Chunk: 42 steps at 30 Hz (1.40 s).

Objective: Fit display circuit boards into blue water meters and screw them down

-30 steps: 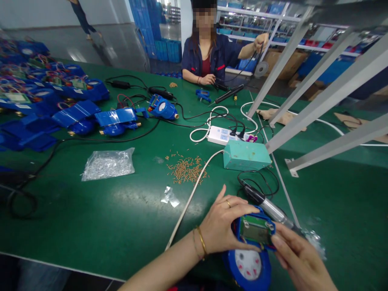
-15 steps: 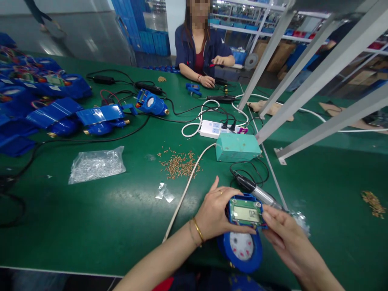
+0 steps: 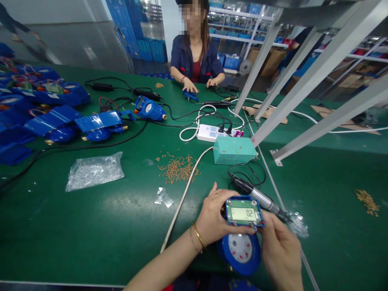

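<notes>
A blue water meter (image 3: 241,252) with a round white dial rests at the near edge of the green table (image 3: 106,226). On its top sits a green display board (image 3: 244,213) whose screen shows digits. My left hand (image 3: 214,218) grips the board's left side, with a ring and a gold bangle showing. My right hand (image 3: 280,254) holds the board's right lower edge with closed fingers. An electric screwdriver (image 3: 257,196) lies just behind the meter on the table.
A pile of small brass screws (image 3: 178,167), a clear bag of metal parts (image 3: 93,171), a teal box (image 3: 234,150) and a white power strip (image 3: 214,133) lie ahead. Several blue meters (image 3: 60,117) fill the left. A person (image 3: 195,60) sits opposite. Grey metal struts (image 3: 303,81) cross the right.
The board now lies flatter on the meter with its screen facing up. My right hand has slid down to its lower right edge. The person opposite lowered both hands to the table.
</notes>
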### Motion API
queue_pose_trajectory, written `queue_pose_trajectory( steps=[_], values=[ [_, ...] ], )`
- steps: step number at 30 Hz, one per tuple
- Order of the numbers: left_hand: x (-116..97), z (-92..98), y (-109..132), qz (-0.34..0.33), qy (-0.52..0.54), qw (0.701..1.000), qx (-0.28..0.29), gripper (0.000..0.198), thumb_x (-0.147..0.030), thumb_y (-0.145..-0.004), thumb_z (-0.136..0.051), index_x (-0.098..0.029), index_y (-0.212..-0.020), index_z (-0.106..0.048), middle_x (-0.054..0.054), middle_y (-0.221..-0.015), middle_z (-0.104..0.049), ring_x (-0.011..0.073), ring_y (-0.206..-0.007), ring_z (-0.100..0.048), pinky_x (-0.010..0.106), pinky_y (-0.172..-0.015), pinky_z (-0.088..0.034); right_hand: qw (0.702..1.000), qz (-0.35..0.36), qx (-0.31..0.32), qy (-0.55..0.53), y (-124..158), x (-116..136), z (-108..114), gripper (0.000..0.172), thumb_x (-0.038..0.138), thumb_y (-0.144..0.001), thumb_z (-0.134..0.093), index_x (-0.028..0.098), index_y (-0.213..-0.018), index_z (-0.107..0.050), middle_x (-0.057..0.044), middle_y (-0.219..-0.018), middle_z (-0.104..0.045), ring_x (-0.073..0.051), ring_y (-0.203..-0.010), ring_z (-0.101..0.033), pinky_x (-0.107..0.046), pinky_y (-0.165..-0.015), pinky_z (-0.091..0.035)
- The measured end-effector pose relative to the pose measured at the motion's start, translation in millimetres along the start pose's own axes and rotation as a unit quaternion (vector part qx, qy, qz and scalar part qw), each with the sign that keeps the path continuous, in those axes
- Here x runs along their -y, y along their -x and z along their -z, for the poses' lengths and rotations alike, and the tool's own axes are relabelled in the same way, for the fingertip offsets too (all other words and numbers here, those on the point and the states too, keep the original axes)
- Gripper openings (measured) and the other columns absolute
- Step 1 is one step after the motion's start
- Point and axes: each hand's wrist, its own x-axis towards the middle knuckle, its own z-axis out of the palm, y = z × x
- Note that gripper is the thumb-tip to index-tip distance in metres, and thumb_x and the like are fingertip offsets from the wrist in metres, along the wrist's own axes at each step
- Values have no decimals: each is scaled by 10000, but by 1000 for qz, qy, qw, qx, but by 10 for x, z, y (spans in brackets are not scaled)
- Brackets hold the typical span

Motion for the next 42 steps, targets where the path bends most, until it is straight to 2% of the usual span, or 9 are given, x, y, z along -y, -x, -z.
queue_pose_trajectory(
  steps=[7,13,17,21,27,31,35,39,42],
  values=[
    [-22,-9,8,12,-23,1000,0,623,-487,-582,-873,-216,-1085,-627,61,-1061,-745,253,-1000,-698,581,-1165,-266,994,-46,69,-67,19,72,8,402,527,-833,-681,186,-1039,-739,-100,-1002,-748,-253,-870,-713,-288,-719,-593],
    [23,-25,27,5,-36,999,13,604,-468,-638,-831,-217,-1134,-593,62,-1110,-730,240,-1036,-690,505,-1160,-328,971,-120,164,-129,-75,125,114,392,406,-738,-817,214,-1068,-729,-98,-1046,-748,-249,-952,-715,-297,-837,-584],
    [38,-26,2,-27,-61,997,38,582,-412,-664,-812,-196,-1145,-566,70,-1102,-712,242,-1053,-672,437,-1112,-402,969,-132,171,-118,-127,100,180,421,331,-664,-877,193,-1038,-740,-107,-1027,-751,-254,-940,-721,-295,-830,-591],
    [-5,10,-58,-30,-88,993,76,486,-371,-679,-807,-169,-1058,-579,87,-1042,-663,241,-989,-643,329,-870,-530,970,-139,173,-97,-173,48,234,429,304,-706,-851,192,-1101,-728,-100,-1087,-736,-245,-986,-706,-317,-894,-573],
    [-21,15,-57,-28,-105,993,46,196,-256,-785,-699,-180,-936,-599,34,-876,-632,179,-821,-620,254,-720,-489,975,-141,165,-45,-134,101,255,435,384,-682,-851,173,-1050,-756,-101,-994,-754,-274,-950,-707,-325,-853,-589],
    [-12,5,-43,-24,-86,995,32,136,-206,-792,-692,-181,-909,-628,18,-837,-656,167,-802,-625,241,-699,-470,991,-75,114,-1,-36,164,183,388,433,-717,-814,207,-1029,-767,-65,-1111,-718,-237,-1055,-658,-242,-902,-544],
    [4,5,-26,-28,-67,997,16,135,-155,-797,-689,-176,-927,-666,29,-873,-711,177,-838,-652,256,-759,-483,992,-15,128,-7,-34,129,138,303,405,-723,-812,234,-971,-784,-47,-1194,-668,-216,-1134,-597,-206,-923,-514],
    [22,1,9,-25,-69,997,-2,166,-125,-794,-680,-182,-949,-686,39,-905,-737,182,-858,-670,267,-790,-506,988,-37,141,-43,-68,42,154,323,366,-700,-834,216,-982,-785,-72,-1125,-701,-237,-1067,-637,-259,-894,-550],
    [24,0,25,-23,-83,996,-8,170,-139,-793,-683,-195,-953,-693,40,-932,-741,185,-888,-681,278,-828,-523,987,-89,107,-80,-91,-12,187,476,328,-637,-877,190,-1075,-755,-93,-1037,-736,-260,-927,-698,-323,-827,-595]
  ],
)
